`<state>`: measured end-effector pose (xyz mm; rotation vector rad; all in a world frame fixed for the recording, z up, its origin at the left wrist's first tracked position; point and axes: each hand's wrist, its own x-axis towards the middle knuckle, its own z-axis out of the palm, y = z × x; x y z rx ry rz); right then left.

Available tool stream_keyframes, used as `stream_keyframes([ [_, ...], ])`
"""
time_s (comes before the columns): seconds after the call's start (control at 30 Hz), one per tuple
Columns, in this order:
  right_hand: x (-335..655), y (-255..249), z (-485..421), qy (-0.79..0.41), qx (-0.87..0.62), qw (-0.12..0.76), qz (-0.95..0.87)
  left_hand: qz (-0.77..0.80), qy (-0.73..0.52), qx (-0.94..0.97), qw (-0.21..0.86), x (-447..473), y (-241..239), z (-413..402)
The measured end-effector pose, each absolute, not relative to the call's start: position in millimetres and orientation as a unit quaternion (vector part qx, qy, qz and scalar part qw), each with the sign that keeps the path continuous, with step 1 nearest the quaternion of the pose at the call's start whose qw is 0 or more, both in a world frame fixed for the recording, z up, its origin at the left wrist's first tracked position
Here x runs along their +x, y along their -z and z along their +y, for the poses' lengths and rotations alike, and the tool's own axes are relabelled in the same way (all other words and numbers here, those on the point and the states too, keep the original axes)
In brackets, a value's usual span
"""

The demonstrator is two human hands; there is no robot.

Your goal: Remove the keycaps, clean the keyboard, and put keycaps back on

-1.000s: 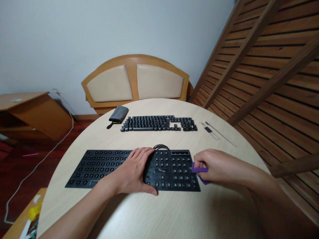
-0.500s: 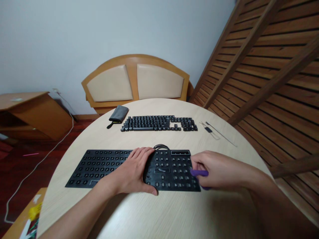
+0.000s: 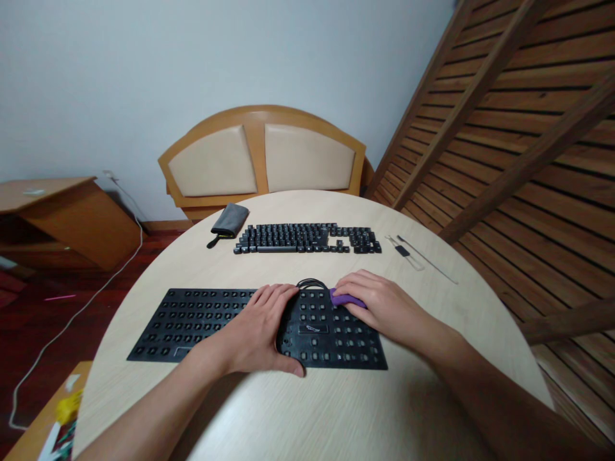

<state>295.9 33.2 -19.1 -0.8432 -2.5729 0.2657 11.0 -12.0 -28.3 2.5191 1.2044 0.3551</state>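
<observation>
A black keyboard (image 3: pixel 202 307) without its keycaps lies across the table, its switches bare. My left hand (image 3: pixel 262 330) rests flat over its middle, fingers stretched toward the back edge and thumb at the front edge. In the closed fingers of my right hand (image 3: pixel 379 298) is a bunched purple cloth (image 3: pixel 348 299). That cloth touches the keyboard near its back right, over the strip above the number pad. Part of the cloth is hidden under the fingers. Behind the keyboard's back edge, a black coiled cable (image 3: pixel 311 282) shows between the hands.
Loose black keycaps (image 3: pixel 283 238) stand in keyboard order farther back on the round table (image 3: pixel 365 410). A grey pouch (image 3: pixel 230 221) lies to their left. A wire keycap puller (image 3: pixel 402 250) and a thin metal rod (image 3: pixel 430 261) lie right. A slatted wooden screen (image 3: pixel 519 160) leans close on the right.
My right hand has moved with the purple cloth from the keyboard's right edge up and left to its back right part. My left hand and the keyboard stay in place.
</observation>
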Motion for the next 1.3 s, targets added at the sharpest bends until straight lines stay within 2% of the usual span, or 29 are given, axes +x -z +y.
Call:
stream_keyframes([
  [0.17,285.1,25.9,31.9,-0.075,-0.317,0.239,-0.915,0.416,-0.141,0.883,0.164,10.8,29.7,-11.8],
  [0.4,275.7,25.5,30.2,-0.092,-0.315,0.211,-0.921,0.420,-0.140,0.880,0.170,11.2,30.3,-11.2],
  [0.8,274.8,33.8,33.8,-0.069,-0.300,0.307,-0.901,0.417,-0.150,0.879,0.175,10.8,30.4,-11.8],
  [0.93,273.0,35.7,34.8,-0.048,-0.308,0.309,-0.899,0.419,-0.145,0.879,0.176,10.6,30.8,-11.6],
  [1.17,276.2,32.0,31.7,-0.145,-0.324,0.291,-0.888,0.414,-0.153,0.882,0.164,10.3,32.0,-11.4],
  [1.3,278.8,31.8,32.8,-0.158,-0.304,0.272,-0.899,0.420,-0.131,0.883,0.161,10.4,30.9,-11.0],
])
